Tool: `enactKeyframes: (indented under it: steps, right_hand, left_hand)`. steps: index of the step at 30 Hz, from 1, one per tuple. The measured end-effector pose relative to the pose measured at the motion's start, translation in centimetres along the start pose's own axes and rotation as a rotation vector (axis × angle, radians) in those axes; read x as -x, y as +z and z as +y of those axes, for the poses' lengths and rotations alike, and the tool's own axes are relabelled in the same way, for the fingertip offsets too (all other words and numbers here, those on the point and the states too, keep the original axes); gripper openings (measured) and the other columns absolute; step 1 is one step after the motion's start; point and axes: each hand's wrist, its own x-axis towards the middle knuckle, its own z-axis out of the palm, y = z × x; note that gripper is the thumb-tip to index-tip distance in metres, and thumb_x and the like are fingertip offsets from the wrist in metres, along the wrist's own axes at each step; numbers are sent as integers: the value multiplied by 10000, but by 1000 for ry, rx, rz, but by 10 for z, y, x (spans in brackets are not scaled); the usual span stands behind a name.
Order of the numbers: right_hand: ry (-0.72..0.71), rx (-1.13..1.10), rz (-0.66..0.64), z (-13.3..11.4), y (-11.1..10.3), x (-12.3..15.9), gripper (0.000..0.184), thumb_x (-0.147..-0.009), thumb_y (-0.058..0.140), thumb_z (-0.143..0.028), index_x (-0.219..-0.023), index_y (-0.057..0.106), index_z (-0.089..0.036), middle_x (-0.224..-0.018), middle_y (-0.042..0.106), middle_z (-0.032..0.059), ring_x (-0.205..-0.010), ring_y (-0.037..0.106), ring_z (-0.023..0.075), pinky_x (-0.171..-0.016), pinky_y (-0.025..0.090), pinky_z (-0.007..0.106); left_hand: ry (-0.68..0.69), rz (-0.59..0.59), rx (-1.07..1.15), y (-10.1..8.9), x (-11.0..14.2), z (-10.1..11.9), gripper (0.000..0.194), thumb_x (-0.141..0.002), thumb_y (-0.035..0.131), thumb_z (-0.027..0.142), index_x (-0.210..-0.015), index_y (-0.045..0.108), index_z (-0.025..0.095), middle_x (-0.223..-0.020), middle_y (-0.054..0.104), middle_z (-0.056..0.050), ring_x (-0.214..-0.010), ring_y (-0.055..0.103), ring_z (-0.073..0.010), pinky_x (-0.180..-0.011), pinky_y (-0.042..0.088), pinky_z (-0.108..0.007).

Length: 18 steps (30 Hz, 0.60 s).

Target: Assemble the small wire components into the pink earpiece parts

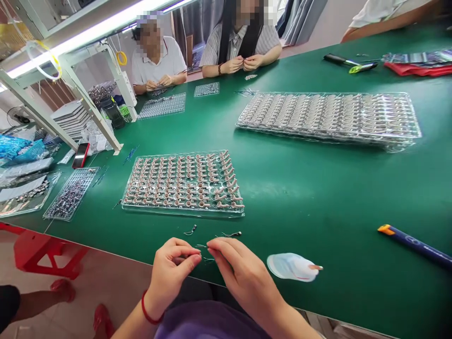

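Observation:
My left hand (173, 263), with a red cord at the wrist, is closed in a pinch near the table's front edge. What sits between its fingertips is too small to make out. Just right of it, my right hand (243, 268) is also closed in a pinch, with thin wires (201, 246) showing by its fingertips. Beyond the fingers lie a small dark part with wire leads (192, 230) and another wired part (233, 234). A clear plastic tray (183, 210) holds rows of small beige, pipe-shaped pieces behind them.
A milky plastic piece (294, 267) lies right of my right hand, near a blue cutter knife (413, 242). Stacked filled trays (318, 134) stand farther back. At left are a tray of small dark parts (70, 195), a phone (81, 155) and a shelf post (95, 110). Co-workers sit opposite.

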Motion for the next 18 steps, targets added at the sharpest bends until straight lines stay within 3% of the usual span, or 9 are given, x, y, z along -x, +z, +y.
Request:
enactKeyframes:
  steps: [5, 9, 18]
  right_hand:
    - [19, -119, 96, -13, -14, 14, 129, -961, 477, -129, -999, 580, -199, -826, 672, 52, -723, 673, 148, -638, 575, 244]
    - [78, -253, 149, -14, -26, 20, 134, -920, 536, -103, -975, 614, -198, -818, 678, 48, -701, 677, 138, -627, 579, 217]
    - [101, -329, 223, -15, -40, 28, 187, -892, 551, -69, -974, 648, -205, -800, 688, 44, -680, 678, 138, -605, 582, 216]
  left_hand:
    - [9, -29, 217, 24, 5, 0, 156, -674, 823, 380, -760, 814, 251, -801, 643, -60, -719, 593, -158, -635, 516, -258]
    - [-35, -86, 333, 35, 10, 0, 133, -668, 839, 358, -759, 814, 265, -809, 643, -52, -712, 575, -139, -619, 493, -238]
    - [-55, -115, 367, 48, 15, 6, 133, -632, 858, 357, -708, 809, 260, -770, 635, -48, -624, 546, -115, -546, 471, -227]
